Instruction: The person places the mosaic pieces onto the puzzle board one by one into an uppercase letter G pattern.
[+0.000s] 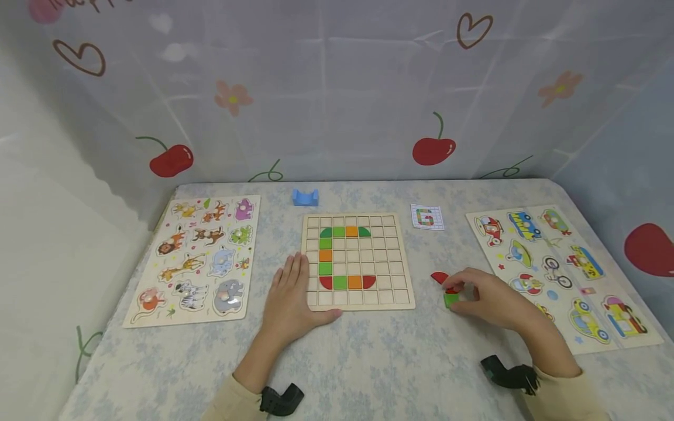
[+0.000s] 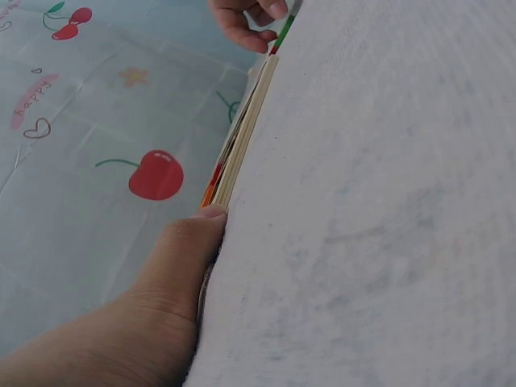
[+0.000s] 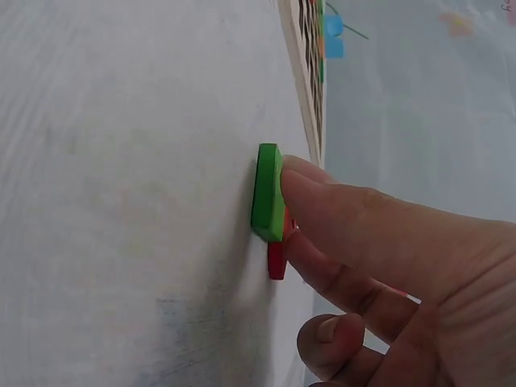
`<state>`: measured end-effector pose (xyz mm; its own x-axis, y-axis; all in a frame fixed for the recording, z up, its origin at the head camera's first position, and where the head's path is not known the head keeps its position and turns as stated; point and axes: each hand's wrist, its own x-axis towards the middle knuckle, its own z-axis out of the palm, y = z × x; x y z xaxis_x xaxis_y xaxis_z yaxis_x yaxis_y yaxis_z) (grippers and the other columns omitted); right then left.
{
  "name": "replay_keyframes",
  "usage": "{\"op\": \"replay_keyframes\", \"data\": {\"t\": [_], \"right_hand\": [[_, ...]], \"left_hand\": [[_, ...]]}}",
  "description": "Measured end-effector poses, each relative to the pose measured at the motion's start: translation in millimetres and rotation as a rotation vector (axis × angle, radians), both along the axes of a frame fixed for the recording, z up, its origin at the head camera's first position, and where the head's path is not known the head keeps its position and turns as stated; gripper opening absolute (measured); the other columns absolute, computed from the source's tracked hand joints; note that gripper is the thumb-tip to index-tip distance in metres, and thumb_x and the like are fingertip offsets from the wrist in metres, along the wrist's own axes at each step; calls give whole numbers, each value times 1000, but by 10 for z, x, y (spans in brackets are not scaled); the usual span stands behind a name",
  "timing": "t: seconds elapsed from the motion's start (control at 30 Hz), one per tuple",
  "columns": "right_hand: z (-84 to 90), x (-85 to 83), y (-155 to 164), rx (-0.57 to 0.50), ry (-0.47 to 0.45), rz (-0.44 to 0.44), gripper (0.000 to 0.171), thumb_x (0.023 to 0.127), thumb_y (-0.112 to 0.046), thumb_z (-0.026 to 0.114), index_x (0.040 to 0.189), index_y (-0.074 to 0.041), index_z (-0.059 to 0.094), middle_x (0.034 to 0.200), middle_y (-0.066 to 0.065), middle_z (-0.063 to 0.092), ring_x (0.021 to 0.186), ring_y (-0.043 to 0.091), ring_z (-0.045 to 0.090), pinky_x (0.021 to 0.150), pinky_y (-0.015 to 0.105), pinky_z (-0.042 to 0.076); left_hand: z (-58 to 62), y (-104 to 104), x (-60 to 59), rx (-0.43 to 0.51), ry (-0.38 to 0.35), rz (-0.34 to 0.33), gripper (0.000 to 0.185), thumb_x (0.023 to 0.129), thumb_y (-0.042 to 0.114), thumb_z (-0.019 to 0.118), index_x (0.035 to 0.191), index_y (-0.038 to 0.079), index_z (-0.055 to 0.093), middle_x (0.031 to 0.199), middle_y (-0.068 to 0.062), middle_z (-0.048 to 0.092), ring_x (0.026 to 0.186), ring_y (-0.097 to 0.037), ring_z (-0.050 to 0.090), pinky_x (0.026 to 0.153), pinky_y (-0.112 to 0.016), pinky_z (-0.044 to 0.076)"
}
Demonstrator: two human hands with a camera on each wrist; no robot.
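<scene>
A square wooden grid board (image 1: 360,310) lies mid-table, with green, orange and red tiles set in a C-like outline. Against its left and lower-left edge rests my left hand (image 1: 289,304), fingers extended; in the left wrist view its thumb (image 2: 181,254) touches the board's edge. To the right of the board, my right hand (image 1: 489,298) pinches a small green square tile (image 3: 266,193) with thumb and finger. Right beside that tile is a red piece (image 3: 276,260), partly hidden by the fingers. Another red rounded piece (image 1: 439,277) lies just beyond the fingertips.
A small card (image 1: 427,217) with a coloured grid pattern lies behind the board to the right. A blue holder (image 1: 305,197) stands at the back. An animal puzzle board (image 1: 202,316) is at left, a vehicle puzzle board (image 1: 537,248) at right, partly behind the right arm.
</scene>
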<state>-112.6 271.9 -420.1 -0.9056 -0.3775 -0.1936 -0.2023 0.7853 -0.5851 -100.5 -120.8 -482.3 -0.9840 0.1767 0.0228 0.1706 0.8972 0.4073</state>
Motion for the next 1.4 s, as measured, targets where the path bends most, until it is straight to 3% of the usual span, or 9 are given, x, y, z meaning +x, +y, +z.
{"op": "replay_keyframes", "data": {"t": [0.4, 0.73, 1.1, 1.4], "right_hand": [[-45, 22, 2, 16, 7, -2, 28, 81, -19, 81, 106, -23, 70, 105, -7, 61, 95, 10, 50, 80, 22, 46], [-57, 20, -80, -12, 44, 20, 26, 81, -13, 81, 102, -20, 68, 98, -7, 59, 89, 8, 49, 71, 21, 44], [-115, -70, -233, -92, 23, 1, 18, 89, -12, 73, 98, -22, 62, 84, -6, 57, 75, 10, 51, 64, 22, 43], [-169, -273, -592, -207, -8, -26, 14, 91, -15, 72, 102, -19, 63, 95, 0, 62, 68, 13, 48, 60, 23, 43]], "left_hand": [[1, -6, -6, -16, -14, -4, 131, 69, 80, 66, 159, 4, 9, 168, -12, 9, 156, -27, 6, 126, -50, 10], [43, 11, -2, 5, -27, 1, 130, 68, 77, 69, 159, 3, 12, 167, -13, 10, 156, -28, 7, 126, -51, 10], [54, 12, -11, 2, -28, 3, 129, 69, 77, 69, 159, 4, 11, 168, -12, 10, 156, -28, 6, 126, -51, 10], [37, 9, -4, 15, -29, 7, 131, 68, 77, 70, 159, 4, 11, 168, -12, 10, 157, -27, 6, 126, -51, 9]]}}
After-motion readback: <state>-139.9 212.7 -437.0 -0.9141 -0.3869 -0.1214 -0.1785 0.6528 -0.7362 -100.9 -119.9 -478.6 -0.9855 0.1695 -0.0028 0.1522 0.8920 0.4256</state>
